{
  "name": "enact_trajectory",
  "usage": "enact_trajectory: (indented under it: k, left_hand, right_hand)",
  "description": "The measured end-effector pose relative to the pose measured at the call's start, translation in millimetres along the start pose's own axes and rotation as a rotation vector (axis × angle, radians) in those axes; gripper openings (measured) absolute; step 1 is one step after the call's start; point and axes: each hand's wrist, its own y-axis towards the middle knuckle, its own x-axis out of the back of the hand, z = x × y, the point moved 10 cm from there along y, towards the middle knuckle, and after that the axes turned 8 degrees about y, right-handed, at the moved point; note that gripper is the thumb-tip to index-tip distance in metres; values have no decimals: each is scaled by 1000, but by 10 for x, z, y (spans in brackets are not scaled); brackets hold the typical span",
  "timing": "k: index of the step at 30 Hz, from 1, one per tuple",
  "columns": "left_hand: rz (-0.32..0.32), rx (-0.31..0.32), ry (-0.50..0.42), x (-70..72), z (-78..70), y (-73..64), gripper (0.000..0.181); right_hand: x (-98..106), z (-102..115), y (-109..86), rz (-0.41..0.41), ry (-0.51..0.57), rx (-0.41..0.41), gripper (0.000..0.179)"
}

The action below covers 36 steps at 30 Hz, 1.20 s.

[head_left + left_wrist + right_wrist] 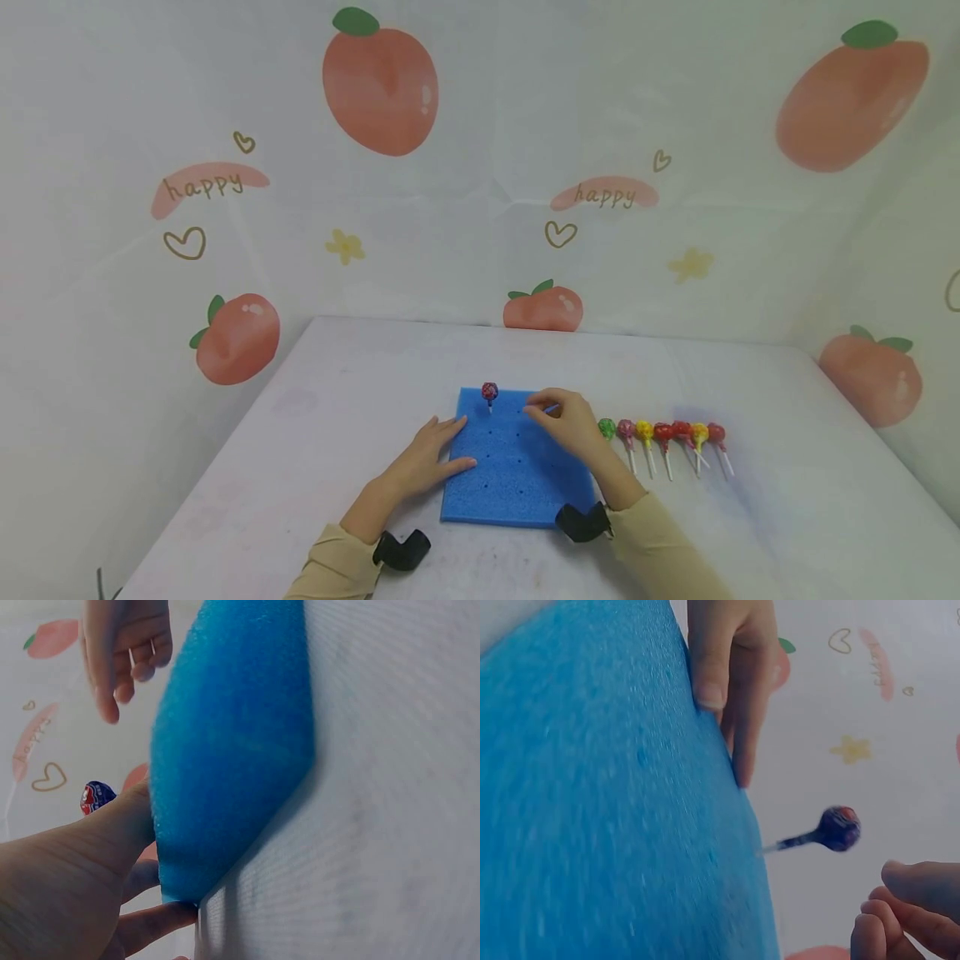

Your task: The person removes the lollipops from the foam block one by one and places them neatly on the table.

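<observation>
A blue foam board [502,500] with small holes lies on the table. One lollipop [490,392] with a dark blue and red wrapper stands upright in it near the far left corner; the right wrist view shows its stick [787,844] in the foam. At the board's left edge, my left hand [423,458] rests with its thumb on top and its fingers, mostly straight, along the side. Above the far right part of the board hovers my right hand [566,421], fingers loosely bent. Nothing shows between those fingers [877,926] in the right wrist view.
Right of the board lies a row of several wrapped lollipops, among them a green one [607,428], a yellow one [645,430] and a red one [717,433], sticks toward me. The white table [360,375] meets a fruit-printed backdrop [465,217].
</observation>
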Motion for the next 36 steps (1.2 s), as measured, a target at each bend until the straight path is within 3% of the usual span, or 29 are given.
enact_trajectory:
  k: [7, 16, 36]
  left_hand:
    - [6, 3, 3, -6, 4, 11, 72]
    - [5, 3, 5, 3, -3, 10, 71]
    - [-7, -12, 4, 12, -1, 26, 70]
  right_hand:
    - [-222, -4, 79, -11, 12, 20, 17]
    - [-428, -133, 147, 2, 32, -70, 26]
    - [-586, -128, 210, 33, 51, -107, 39]
